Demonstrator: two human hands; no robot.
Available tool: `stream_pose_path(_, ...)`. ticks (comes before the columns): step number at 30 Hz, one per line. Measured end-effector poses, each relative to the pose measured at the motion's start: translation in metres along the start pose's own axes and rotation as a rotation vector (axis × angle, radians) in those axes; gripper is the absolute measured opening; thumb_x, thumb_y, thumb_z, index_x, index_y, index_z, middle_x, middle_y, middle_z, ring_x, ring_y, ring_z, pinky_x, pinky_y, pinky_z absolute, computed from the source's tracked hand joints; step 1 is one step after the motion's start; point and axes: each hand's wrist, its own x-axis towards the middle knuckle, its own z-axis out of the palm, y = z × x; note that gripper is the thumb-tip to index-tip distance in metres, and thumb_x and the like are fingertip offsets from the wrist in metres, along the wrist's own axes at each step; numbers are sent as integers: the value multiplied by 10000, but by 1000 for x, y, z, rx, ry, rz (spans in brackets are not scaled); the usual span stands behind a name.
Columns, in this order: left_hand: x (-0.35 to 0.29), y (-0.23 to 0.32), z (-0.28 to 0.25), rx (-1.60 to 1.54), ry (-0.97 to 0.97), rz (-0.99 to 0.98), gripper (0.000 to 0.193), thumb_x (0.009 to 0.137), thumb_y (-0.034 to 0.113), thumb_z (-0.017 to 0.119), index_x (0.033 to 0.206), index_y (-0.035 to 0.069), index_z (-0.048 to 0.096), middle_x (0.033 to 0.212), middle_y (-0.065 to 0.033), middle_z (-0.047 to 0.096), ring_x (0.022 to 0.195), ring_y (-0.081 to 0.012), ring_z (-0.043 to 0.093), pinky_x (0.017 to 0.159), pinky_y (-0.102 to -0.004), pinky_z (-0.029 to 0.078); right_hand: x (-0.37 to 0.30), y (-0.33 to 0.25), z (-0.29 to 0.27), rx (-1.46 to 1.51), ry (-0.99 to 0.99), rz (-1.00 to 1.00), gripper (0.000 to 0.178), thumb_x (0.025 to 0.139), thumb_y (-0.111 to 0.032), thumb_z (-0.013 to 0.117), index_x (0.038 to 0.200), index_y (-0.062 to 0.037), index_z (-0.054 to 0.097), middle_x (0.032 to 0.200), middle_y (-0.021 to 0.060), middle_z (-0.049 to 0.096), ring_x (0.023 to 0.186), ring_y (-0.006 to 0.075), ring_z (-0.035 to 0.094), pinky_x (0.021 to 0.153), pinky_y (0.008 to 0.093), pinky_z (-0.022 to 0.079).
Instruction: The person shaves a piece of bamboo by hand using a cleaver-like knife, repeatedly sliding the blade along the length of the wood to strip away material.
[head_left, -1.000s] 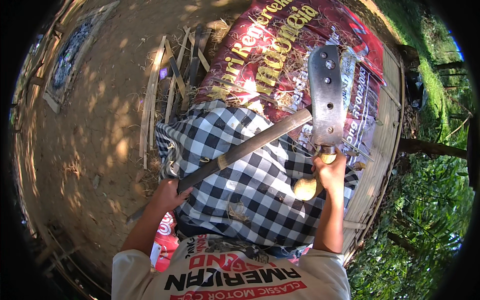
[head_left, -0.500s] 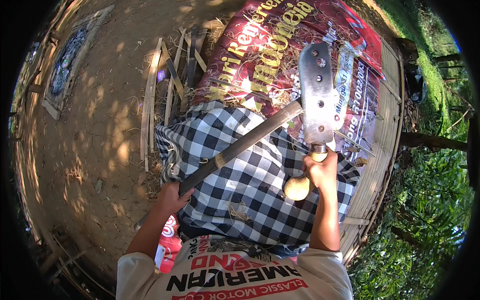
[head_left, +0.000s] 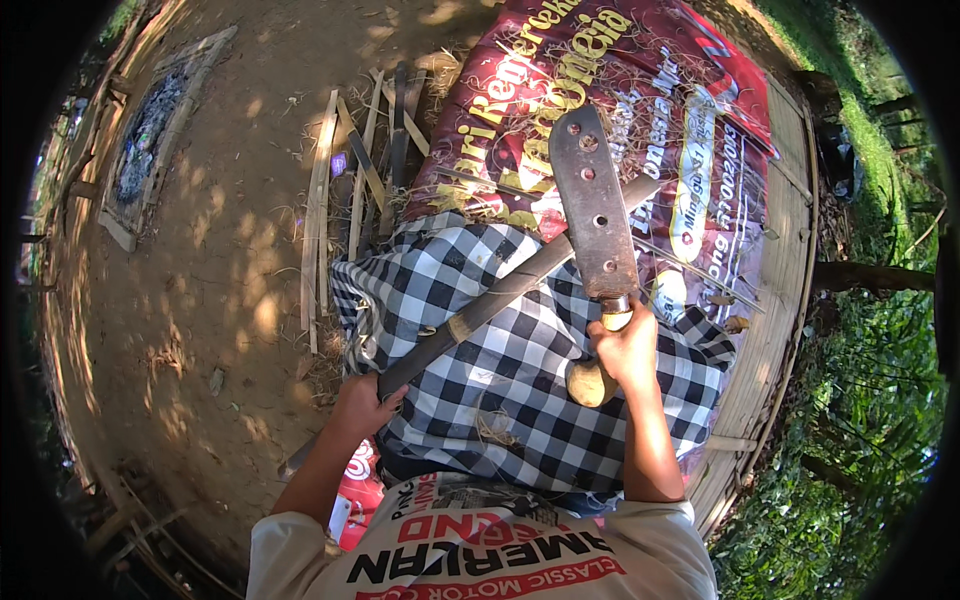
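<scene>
My right hand (head_left: 627,345) is closed round the light wooden handle of a machete (head_left: 592,205). Its broad steel blade has several holes and points away from me. My left hand (head_left: 368,403) grips a dark strip of bamboo (head_left: 500,292) near its lower end. The strip slants up to the right across my lap, and its far part passes behind the blade. Whether the blade touches the strip I cannot tell. A black-and-white checked cloth (head_left: 470,400) covers my lap under both, with a few shavings on it.
A dark red printed banner (head_left: 490,130) strewn with curled shavings lies beyond my lap. Several bamboo strips (head_left: 318,215) rest on bare earth to the left. A framed ash pit (head_left: 150,130) is at the far left. Bamboo slats (head_left: 775,340) form the platform's right edge, beside green plants.
The machete blade has swung left and turned, losing its bright glare, and now crosses over the bamboo strip. More of the strip's far end shows beyond the blade. The whole view has shifted slightly.
</scene>
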Motion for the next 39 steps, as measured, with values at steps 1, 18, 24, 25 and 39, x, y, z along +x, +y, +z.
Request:
stream_pose_path(1, 1, 0, -1, 0, -1, 11, 421, 799, 345, 699, 701, -49, 588, 614, -251, 571, 632, -436, 607, 549, -452, 477, 0, 2, -3, 36, -12, 14, 276, 630, -59, 655, 870, 67, 603, 689, 168, 642, 641, 217, 643, 643, 340, 506)
stream_pose_path(18, 0, -6, 10, -81, 49, 15, 422, 791, 349, 705, 672, -40, 591, 590, -239, 572, 610, -427, 612, 532, -448, 480, -14, -30, 23, 79, -147, -76, 251, 643, -37, 669, 872, 51, 613, 715, 180, 653, 647, 250, 659, 647, 346, 507)
stream_pose_path(24, 3, -4, 7, -55, 49, 45, 447, 801, 368, 695, 665, -44, 587, 569, -240, 561, 587, -425, 608, 523, -446, 478, -39, -20, 42, 25, -211, -84, 320, 644, -65, 677, 934, 59, 621, 742, 245, 647, 725, 397, 658, 671, 402, 523)
stream_pose_path(25, 2, -6, 8, -58, 47, 52, 451, 803, 372, 693, 664, -44, 586, 563, -241, 558, 583, -426, 607, 519, -447, 477, -48, -20, 48, 46, -209, -208, 310, 642, -80, 681, 922, 40, 626, 737, 253, 637, 734, 429, 630, 683, 428, 521)
stream_pose_path(39, 5, -5, 8, -78, 67, 53, 474, 801, 394, 689, 652, -41, 577, 551, -238, 552, 587, -430, 609, 513, -448, 473, -68, -29, 61, -81, -295, -170, 298, 653, -122, 686, 922, -1, 654, 746, 225, 651, 739, 411, 638, 693, 429, 523)
